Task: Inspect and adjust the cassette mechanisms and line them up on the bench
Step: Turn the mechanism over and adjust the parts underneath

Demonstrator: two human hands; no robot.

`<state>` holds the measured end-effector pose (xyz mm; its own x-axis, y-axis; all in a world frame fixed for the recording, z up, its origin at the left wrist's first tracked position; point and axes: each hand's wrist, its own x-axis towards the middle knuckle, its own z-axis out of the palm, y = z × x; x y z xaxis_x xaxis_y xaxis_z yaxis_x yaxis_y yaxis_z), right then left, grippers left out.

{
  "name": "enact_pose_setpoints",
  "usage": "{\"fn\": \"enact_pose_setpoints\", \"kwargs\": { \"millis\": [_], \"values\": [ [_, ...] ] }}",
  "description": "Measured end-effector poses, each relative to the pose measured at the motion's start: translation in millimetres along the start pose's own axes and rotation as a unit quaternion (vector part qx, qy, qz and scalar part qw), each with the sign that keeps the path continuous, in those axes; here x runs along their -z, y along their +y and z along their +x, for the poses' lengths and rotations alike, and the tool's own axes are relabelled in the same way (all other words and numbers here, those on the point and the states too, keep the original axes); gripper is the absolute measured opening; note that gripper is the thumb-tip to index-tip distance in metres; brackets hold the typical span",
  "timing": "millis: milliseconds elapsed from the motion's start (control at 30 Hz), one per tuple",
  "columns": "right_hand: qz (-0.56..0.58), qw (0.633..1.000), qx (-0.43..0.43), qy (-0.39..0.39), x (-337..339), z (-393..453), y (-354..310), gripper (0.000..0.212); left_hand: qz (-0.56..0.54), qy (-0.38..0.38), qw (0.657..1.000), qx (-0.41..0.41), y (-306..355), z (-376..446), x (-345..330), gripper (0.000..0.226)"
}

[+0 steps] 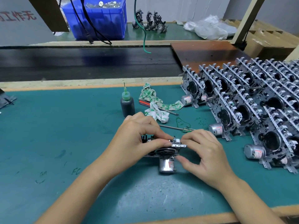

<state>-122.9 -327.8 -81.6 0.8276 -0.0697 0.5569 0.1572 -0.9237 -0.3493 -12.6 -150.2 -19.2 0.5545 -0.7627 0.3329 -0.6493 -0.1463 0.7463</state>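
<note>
A cassette mechanism (165,152), metal with a silver motor hanging at its underside, sits low over the green bench mat (64,126) in the middle. My left hand (137,138) grips its left part, thumb pressed along the top metal strip. My right hand (202,152) pinches its right end with curled fingers. Several finished mechanisms (252,107) stand upright in slanted rows on the right side of the bench, motors facing me.
A dark oil bottle with a green nozzle (127,105), a crumpled green-white rag (155,104), a red-handled screwdriver (158,106) and a green-handled screwdriver (178,128) lie behind my hands. A black conveyor belt (80,62), blue bin (100,18) and more mechanisms (150,21) are farther back.
</note>
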Motion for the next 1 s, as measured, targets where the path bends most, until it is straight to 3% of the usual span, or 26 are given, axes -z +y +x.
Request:
{"fn": "enact_pose_setpoints", "kwargs": {
  "millis": [167, 333, 433, 833, 1000],
  "values": [
    [0.012, 0.999, -0.011, -0.035, 0.6, 1.8, 0.4, 0.04, 0.002, 0.008, 1.0, 0.001, -1.0, 0.6, -0.6, 0.014],
    [0.243, 0.958, -0.129, -0.081, -2.8, 8.4, -12.0, 0.052, -0.002, 0.007, 1.0, 0.006, 0.4, 0.2, -0.2, 0.015],
    [0.308, 0.937, -0.138, -0.088, -7.4, 14.8, -16.0, 0.041, -0.01, 0.005, 1.0, 0.006, 0.1, 0.2, 0.1, 0.017],
    [0.417, 0.887, -0.176, -0.089, -13.1, 15.6, -12.7, 0.034, -0.008, 0.008, 1.0, -0.003, 0.9, 0.2, -0.2, 0.017],
    [0.424, 0.884, -0.174, -0.094, -12.2, 17.3, -12.2, 0.035, -0.018, 0.002, 1.0, -0.003, 1.0, 2.9, 0.2, 0.011]
  ]
}}
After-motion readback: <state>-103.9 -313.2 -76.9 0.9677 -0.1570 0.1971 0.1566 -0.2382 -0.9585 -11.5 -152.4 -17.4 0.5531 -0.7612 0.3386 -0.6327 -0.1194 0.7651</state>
